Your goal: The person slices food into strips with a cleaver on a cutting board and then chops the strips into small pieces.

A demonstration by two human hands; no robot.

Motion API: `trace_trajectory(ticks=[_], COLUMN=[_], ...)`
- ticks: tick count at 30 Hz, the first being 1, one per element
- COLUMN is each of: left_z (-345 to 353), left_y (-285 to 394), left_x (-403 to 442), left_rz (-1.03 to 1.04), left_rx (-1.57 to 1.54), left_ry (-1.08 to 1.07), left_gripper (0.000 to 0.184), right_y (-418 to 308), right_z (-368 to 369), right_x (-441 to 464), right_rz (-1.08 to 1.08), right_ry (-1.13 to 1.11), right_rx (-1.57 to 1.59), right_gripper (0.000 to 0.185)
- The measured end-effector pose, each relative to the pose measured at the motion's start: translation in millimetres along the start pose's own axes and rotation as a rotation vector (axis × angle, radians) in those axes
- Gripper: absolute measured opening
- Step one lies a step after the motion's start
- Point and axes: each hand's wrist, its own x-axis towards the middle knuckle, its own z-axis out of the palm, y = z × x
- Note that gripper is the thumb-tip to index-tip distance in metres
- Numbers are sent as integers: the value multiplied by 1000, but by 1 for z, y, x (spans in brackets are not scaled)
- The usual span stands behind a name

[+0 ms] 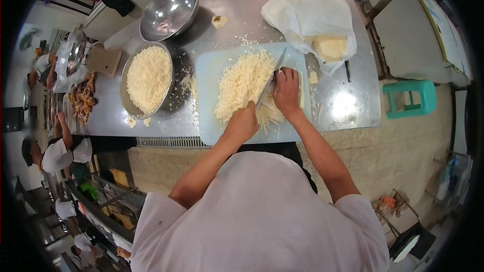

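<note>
My left hand (pixel 243 123) is closed round the handle of a kitchen knife (pixel 267 84), whose blade slants up and away to the right across the cutting board (pixel 206 90). My right hand (pixel 286 90) has its fingers curled beside the blade, pressing on pale yellow strips (pixel 272 116); part of them is hidden beneath it. To the left of the blade lies a wide heap of finely chopped pale pieces (pixel 242 83). What food this is I cannot tell for sure.
A metal bowl of chopped pieces (pixel 149 78) stands left of the board, an overturned-looking shiny bowl (pixel 169 12) behind it. A white plastic bag (pixel 312 15) with a pale block (pixel 330 48) sits at back right. Scraps dot the steel table (pixel 348 90). Co-workers stand at far left.
</note>
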Motion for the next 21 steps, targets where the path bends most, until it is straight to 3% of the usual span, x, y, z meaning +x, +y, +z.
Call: trace_trajectory(ticks=[3,7,11,13,15,21], left_z=[11,-30,18,3,-18,36], left_y=[-10,20,-16,-6,14,-8], left_x=[31,-9,3,1,-17,-1], left_rz=[118,-3,26,0,-87,-77], left_rx=[-17,-43,-25,-48,-53,-114], left_ry=[51,65,137,132,80,130], left_gripper=[13,11,11,11,11,11], right_y=[2,2,-11,-10,-3,2], right_z=[1,-5,-23,-24,-10,-6], right_x=[0,1,4,-4,-15,-15], right_rz=[-1,39,-45,-125,-82,-133], right_ry=[-11,-60,-57,-32,-149,-164], right_rx=[7,38,12,-4,47,50], right_gripper=[15,11,10,11,15,21])
